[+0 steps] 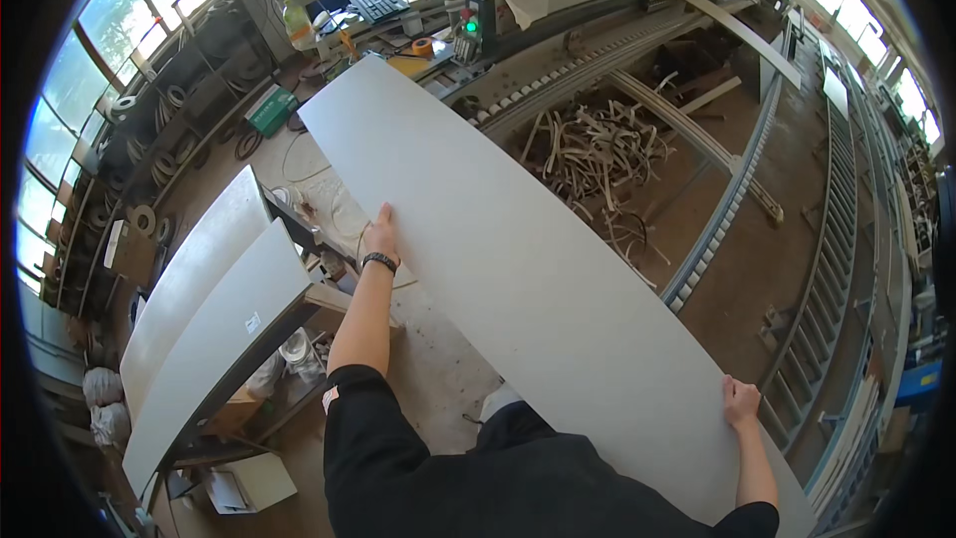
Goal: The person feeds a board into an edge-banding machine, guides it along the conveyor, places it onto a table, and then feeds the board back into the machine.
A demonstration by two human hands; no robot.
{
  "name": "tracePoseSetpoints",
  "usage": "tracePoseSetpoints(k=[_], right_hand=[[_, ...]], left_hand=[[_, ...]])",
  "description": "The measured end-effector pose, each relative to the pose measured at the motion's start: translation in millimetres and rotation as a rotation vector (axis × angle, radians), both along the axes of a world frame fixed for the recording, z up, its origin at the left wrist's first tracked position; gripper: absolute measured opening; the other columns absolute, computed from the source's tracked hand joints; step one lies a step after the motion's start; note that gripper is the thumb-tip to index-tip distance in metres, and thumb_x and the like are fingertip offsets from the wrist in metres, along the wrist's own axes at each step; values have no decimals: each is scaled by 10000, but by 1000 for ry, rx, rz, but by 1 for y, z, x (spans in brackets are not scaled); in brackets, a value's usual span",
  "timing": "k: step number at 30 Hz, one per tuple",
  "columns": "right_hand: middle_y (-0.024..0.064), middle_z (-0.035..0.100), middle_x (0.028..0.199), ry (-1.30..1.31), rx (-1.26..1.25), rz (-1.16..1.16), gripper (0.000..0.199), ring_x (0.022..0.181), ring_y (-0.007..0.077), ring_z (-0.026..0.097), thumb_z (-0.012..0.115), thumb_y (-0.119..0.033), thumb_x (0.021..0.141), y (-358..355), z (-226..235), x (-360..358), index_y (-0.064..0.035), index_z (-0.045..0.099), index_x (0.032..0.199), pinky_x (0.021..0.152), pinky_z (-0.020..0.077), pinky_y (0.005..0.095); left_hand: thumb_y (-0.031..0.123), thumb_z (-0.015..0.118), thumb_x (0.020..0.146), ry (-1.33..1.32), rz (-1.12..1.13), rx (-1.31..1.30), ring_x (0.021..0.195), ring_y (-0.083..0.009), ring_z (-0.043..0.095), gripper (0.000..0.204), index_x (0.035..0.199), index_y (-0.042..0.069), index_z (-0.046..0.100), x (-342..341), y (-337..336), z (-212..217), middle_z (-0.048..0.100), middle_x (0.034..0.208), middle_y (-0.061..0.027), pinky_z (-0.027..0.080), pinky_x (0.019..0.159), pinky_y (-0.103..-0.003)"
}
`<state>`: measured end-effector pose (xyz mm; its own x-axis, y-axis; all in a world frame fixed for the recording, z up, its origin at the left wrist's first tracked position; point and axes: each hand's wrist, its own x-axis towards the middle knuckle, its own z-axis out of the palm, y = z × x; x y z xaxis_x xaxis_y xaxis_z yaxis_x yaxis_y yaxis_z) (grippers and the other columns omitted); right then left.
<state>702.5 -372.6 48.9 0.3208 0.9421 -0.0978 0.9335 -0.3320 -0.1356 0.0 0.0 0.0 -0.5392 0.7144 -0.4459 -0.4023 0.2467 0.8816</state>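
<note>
Grey panel (518,269), hands (380,236) gripping both edges

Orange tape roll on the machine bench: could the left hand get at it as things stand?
Probably not. The left hand grips the long edge of the grey panel, and the orange tape roll lies far beyond the panel's far end.

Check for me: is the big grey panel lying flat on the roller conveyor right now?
No, both hands, left hand and right hand, grip the panel by its edges.

Long panel (518,259) between both hands, stacked boards (214,309) to its left, roller conveyor (722,209) to its right.
</note>
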Motion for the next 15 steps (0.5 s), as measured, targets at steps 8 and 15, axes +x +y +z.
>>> tracePoseSetpoints(k=[8, 15], right_hand=[[240, 645, 683, -40, -10, -93, 582, 566, 444, 547, 434, -449, 1012, -51, -14, 38, 14, 655, 738, 557, 423, 498], [238, 655, 684, -81, 41, -81, 567, 575, 451, 569, 431, -434, 1012, -62, -30, 93, 1, 670, 738, 561, 435, 495]], left_hand=[[487, 712, 910, 163, -80, -56, 687, -209, 658, 657, 1056, -143, 600, 80, -22, -17, 689, 891, -175, 555, 581, -297], [491, 715, 906, 194, -63, -58, 686, -209, 655, 664, 1068, -142, 593, 119, -44, -40, 683, 899, -179, 551, 580, -290]])
